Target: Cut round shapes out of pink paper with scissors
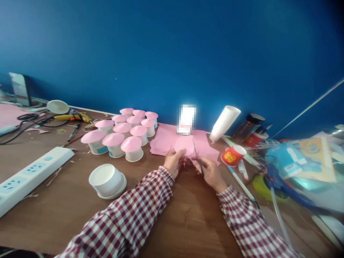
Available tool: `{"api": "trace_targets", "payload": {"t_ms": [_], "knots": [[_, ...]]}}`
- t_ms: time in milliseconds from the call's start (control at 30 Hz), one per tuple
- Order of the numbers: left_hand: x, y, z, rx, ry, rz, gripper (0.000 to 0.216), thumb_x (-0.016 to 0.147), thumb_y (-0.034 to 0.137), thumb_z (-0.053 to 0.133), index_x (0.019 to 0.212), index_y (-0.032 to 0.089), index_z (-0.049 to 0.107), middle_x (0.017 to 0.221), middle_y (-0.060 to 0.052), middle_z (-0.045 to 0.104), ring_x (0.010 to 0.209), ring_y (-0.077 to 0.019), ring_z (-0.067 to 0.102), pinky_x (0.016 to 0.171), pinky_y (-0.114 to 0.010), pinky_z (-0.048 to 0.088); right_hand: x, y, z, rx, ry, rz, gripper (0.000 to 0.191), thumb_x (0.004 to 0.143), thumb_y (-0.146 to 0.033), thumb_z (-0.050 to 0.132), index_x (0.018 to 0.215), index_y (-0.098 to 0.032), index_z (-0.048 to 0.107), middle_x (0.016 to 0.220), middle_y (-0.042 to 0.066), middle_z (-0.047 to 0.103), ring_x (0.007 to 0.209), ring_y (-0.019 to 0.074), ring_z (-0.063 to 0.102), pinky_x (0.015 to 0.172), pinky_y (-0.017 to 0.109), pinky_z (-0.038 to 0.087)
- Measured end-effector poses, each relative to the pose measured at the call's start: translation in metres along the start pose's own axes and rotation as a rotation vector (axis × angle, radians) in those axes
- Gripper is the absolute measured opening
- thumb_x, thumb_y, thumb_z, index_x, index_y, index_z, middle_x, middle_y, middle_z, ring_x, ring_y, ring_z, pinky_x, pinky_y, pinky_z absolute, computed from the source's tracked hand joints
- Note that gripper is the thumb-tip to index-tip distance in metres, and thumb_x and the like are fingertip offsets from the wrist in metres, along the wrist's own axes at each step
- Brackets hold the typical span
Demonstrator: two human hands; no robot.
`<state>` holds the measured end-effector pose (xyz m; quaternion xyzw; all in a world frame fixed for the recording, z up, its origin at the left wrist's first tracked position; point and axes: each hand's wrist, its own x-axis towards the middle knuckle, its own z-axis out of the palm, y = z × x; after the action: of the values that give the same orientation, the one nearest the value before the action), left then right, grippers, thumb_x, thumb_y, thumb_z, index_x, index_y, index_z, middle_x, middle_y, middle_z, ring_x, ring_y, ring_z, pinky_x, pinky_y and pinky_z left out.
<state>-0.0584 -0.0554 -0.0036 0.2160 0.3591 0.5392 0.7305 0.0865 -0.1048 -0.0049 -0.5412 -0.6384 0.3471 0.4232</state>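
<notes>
My left hand [174, 162] pinches the lower edge of a round piece of pink paper [184, 144]. In my right hand [212, 173] are scissors [195, 150], their blades pointing up along the paper circle's right edge. A narrow offcut hangs below the circle between my hands. Behind them lie pink paper sheets [208, 143], the top one at left showing a drawn or cut round outline. To the left stand several upturned paper cups with shallow pink paper cones on top, the nearest pink cone [131, 144] among them.
A white tub [106, 181] and a power strip [34, 173] lie at left, a yellow glue gun [72, 117] behind. At right are a leaning stack of white cups [225, 122], a red cup [233, 155], pens and a blue glue gun [285, 190]. A blue wall [161, 53] closes the back.
</notes>
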Motion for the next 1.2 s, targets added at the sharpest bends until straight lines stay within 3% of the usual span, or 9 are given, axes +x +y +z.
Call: {"api": "trace_targets", "payload": {"t_ms": [300, 633, 867, 1200], "knots": [[0.0012, -0.0009, -0.0009, -0.005, 0.009, 0.015, 0.012, 0.068, 0.016, 0.069, 0.074, 0.008, 0.062, 0.057, -0.002, 0.059, 0.046, -0.0047, 0.052, 0.043, -0.013, 0.043, -0.0004, -0.0013, 0.0001, -0.007, 0.014, 0.014, 0.041, 0.080, -0.048, 0.058, 0.097, -0.012, 0.064, 0.057, -0.001, 0.053, 0.050, 0.0129, 0.050, 0.047, 0.024, 0.046], [0.0037, -0.0055, -0.0017, -0.010, -0.016, 0.048, 0.024, 0.062, 0.021, 0.075, 0.079, 0.009, 0.063, 0.065, -0.003, 0.063, 0.048, -0.0062, 0.054, 0.042, -0.015, 0.042, -0.0005, 0.0015, 0.0028, -0.010, 0.005, -0.013, 0.037, 0.081, -0.047, 0.058, 0.095, -0.013, 0.064, 0.055, -0.002, 0.053, 0.049, 0.0125, 0.049, 0.047, 0.024, 0.043], [0.0001, -0.0020, 0.0005, 0.018, -0.004, 0.025, 0.021, 0.063, 0.018, 0.073, 0.078, 0.009, 0.062, 0.062, -0.002, 0.062, 0.046, -0.0059, 0.053, 0.040, -0.015, 0.041, -0.0003, 0.0058, 0.0028, 0.026, -0.018, 0.001, 0.034, 0.081, -0.045, 0.058, 0.095, -0.013, 0.063, 0.057, -0.001, 0.054, 0.051, 0.0129, 0.051, 0.049, 0.024, 0.043], [0.0020, -0.0076, -0.0043, 0.047, -0.115, 0.047, 0.029, 0.059, 0.027, 0.077, 0.076, 0.010, 0.062, 0.061, -0.001, 0.061, 0.043, -0.0048, 0.049, 0.040, -0.016, 0.040, 0.0004, 0.0075, 0.0030, 0.031, 0.000, -0.004, 0.038, 0.081, -0.046, 0.058, 0.099, -0.013, 0.063, 0.058, -0.001, 0.055, 0.051, 0.0129, 0.052, 0.048, 0.024, 0.046]]}}
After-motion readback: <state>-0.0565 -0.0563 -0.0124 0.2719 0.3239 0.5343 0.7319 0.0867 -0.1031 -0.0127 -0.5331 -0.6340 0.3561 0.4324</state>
